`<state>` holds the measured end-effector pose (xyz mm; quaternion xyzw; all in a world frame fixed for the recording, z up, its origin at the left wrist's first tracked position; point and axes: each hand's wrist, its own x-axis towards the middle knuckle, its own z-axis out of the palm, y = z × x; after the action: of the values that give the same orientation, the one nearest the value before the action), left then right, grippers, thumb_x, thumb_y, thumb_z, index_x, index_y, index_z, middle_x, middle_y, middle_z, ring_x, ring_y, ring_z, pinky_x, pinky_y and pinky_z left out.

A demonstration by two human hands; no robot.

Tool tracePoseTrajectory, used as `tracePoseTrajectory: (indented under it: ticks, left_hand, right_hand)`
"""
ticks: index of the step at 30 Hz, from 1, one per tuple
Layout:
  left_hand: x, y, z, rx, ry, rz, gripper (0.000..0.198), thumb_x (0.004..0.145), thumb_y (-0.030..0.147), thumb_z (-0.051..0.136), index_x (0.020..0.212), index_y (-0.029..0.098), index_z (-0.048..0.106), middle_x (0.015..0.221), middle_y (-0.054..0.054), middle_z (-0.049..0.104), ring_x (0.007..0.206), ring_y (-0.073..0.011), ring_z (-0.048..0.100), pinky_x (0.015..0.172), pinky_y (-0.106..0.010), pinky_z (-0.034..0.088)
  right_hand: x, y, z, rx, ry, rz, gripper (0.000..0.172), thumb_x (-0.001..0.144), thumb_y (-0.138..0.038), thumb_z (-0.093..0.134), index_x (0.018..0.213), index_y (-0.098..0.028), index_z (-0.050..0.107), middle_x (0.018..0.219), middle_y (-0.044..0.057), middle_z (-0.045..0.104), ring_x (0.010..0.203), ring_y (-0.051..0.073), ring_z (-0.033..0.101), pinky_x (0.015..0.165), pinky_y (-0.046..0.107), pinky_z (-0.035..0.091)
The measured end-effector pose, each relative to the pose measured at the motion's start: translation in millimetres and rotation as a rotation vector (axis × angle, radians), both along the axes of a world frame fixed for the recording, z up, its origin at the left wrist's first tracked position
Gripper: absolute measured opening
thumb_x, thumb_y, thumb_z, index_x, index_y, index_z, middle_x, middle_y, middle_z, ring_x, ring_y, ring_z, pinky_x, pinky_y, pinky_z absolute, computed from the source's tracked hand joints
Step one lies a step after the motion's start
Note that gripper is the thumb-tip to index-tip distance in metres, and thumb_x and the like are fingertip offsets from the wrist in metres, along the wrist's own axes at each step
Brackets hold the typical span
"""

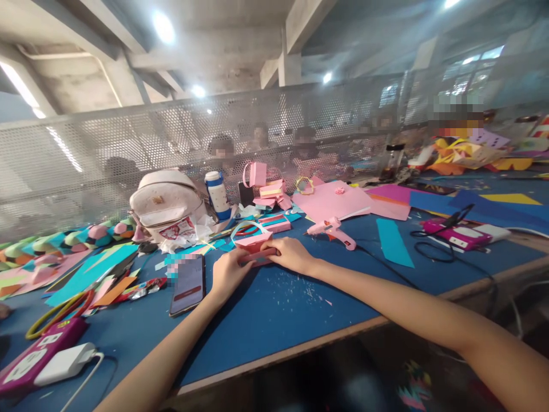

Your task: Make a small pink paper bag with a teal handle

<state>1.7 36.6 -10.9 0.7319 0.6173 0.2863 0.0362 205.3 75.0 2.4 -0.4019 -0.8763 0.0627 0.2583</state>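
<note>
Both hands hold a small folded pink paper box [256, 243] with a pale handle strip arching over it, just above the blue tabletop. My left hand [229, 272] pinches its left side, fingers closed. At the right side, my right hand [291, 256] grips it between thumb and bent fingers. A pink glue gun [332, 230] lies to the right of my right hand. Left of my left wrist rests a phone [189, 286] with its screen lit. Behind the box sits another flat pink paper piece [277, 223] among blue scraps.
A pale backpack [169, 197] and a blue-white bottle [218, 194] stand against a perforated metal screen [171, 137]. Pink paper sheets [334, 200] lie behind the glue gun. Power strips [457, 234] with cables are at right and near left. Other people sit beyond the screen.
</note>
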Motion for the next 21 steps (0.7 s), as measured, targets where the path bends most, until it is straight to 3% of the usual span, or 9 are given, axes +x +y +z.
tracePoseTrajectory:
  ticks: [7,13,21]
  left_hand:
    - [4.2,-2.1,0.2,-0.005,0.029,0.031,0.017,0.08,0.038,0.066,0.089,0.025,0.073,0.091,0.001,0.074,0.083,-0.0176,0.066,0.064,-0.023,0.038]
    - [3.5,-3.0,0.9,0.001,0.042,-0.012,0.018,0.083,0.039,0.064,0.086,0.024,0.073,0.09,0.002,0.073,0.078,-0.0155,0.065,0.061,-0.022,0.036]
    - [2.2,-0.8,1.4,-0.014,0.058,-0.008,0.016,0.083,0.036,0.064,0.084,0.024,0.074,0.087,0.001,0.074,0.077,-0.0152,0.065,0.06,-0.022,0.035]
  right_hand:
    - [-5.3,-4.9,-4.7,0.033,-0.031,-0.035,0.018,0.081,-0.037,0.071,0.096,-0.027,0.071,0.093,0.0,0.074,0.087,0.019,0.067,0.066,0.024,0.038]
    - [-4.4,-4.2,-6.1,0.08,0.008,0.059,0.008,0.085,-0.027,0.067,0.091,-0.023,0.07,0.1,0.0,0.071,0.092,0.016,0.065,0.068,0.023,0.037]
    - [-3.5,-4.3,-2.6,0.068,-0.023,0.063,0.008,0.086,-0.021,0.063,0.092,-0.021,0.068,0.1,0.002,0.069,0.091,0.017,0.063,0.069,0.024,0.037]
